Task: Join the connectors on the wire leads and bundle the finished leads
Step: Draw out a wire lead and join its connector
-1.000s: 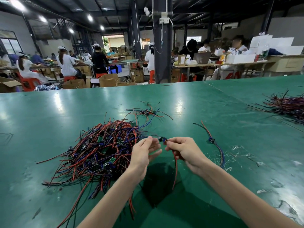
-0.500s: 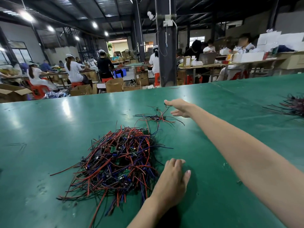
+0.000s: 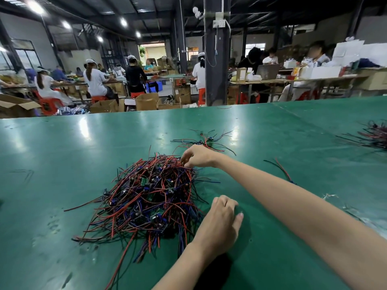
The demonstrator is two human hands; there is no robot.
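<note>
- Wire-lead pile (image 3: 146,195) sits on the green table (image 3: 62,153), a red, blue and black tangle.
- My right hand (image 3: 199,156) pinches wires at its far edge.
- Left hand (image 3: 219,222) rests at the near edge, fingers bent; whether it grips anything I cannot tell.

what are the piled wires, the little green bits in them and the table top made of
Wire leads: thin, bendy, red, black and blue, likely plastic-insulated metal; cores not visible.
Green bits: small flat plates, probably circuit board, too small to confirm.
Table top: smooth green sheet mirroring the lamps, perhaps rubber or vinyl mat.
</note>
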